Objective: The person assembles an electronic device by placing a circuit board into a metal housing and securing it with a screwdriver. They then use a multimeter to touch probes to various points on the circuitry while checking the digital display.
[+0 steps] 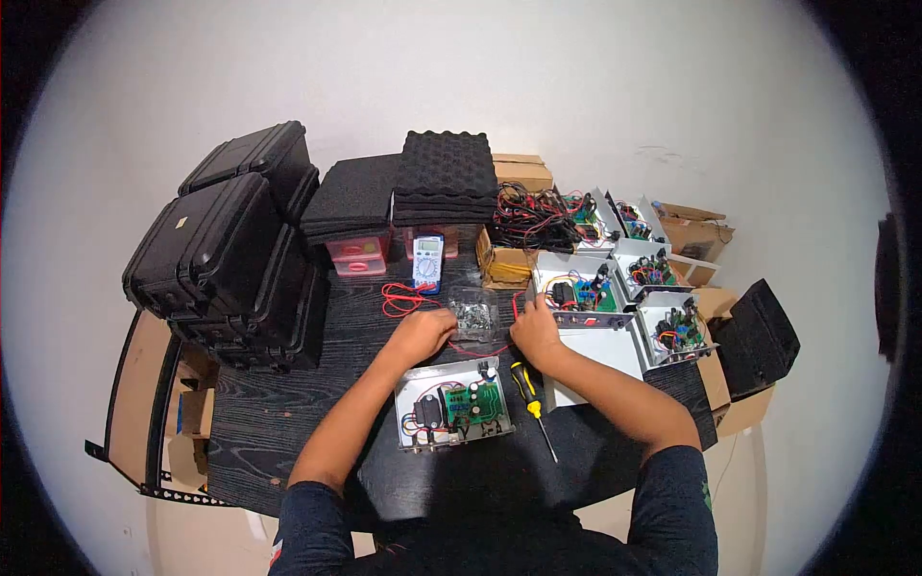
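My left hand (429, 333) is at the left edge of a clear plastic tray of small metal parts (474, 317), its fingers bent together; what they hold, if anything, is too small to make out. My right hand (535, 324) is to the right of the tray, beside an open metal case with a circuit board (583, 291), fingers closed near a red wire. Nearer my body lies another open case with a green board (473, 403). A black and yellow screwdriver (525, 386) lies to its right. Behind the tray is a blue and white multimeter (427, 264) with red leads.
Black hard cases (206, 250) are stacked at the left. Dark foam sheets (445, 178) rest on red-fronted drawers (358, 257) at the back. A carton of black and red cables (506, 267) and more open metal cases (675, 331) stand at the right.
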The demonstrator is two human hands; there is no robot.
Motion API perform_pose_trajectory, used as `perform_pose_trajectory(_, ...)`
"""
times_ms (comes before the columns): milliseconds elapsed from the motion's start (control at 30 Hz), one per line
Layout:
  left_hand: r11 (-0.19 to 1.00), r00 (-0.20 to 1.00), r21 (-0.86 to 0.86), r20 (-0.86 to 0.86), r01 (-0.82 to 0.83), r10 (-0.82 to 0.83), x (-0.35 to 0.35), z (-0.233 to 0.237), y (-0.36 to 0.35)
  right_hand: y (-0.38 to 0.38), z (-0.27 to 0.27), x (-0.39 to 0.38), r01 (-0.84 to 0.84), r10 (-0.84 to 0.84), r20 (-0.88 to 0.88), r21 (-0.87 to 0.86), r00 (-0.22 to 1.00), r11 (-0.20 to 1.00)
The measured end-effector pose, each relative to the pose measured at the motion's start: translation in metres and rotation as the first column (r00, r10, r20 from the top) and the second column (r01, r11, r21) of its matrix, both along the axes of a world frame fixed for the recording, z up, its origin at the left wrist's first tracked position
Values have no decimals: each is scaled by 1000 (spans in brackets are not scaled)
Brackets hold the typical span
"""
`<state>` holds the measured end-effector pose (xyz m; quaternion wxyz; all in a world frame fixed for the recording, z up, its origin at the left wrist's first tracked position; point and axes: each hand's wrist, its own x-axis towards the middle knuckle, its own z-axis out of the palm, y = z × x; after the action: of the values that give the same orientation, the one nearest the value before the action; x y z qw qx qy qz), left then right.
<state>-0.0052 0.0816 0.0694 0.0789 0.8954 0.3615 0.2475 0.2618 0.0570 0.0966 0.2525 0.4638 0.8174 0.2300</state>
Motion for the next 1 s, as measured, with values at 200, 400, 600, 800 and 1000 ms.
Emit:
perform_pose_trajectory(200,995,992,7,-83,-96,96,20,-8,25,-2,-5,6,-55,55,-11,49,998,997)
perform_pose_trajectory(400,987,947,144,-321,67,-17,75,21,2,-1,-2,13,-169,168,23,31,985,985)
perform_pose_trajectory(600,949,882,243,-466,200,-67,115,-10,20,-2,-1,17,-329,325,135,10,936,944)
perform_pose_trajectory(800,911,870,360,-493,199,5,138,-62,52,8,-11,24,-376,374,64,18,925,926)
perform_pose_trajectory(1000,920,753,331,-655,210,64,140,-54,47,6,-15,33,-489,479,99,126,872,863)
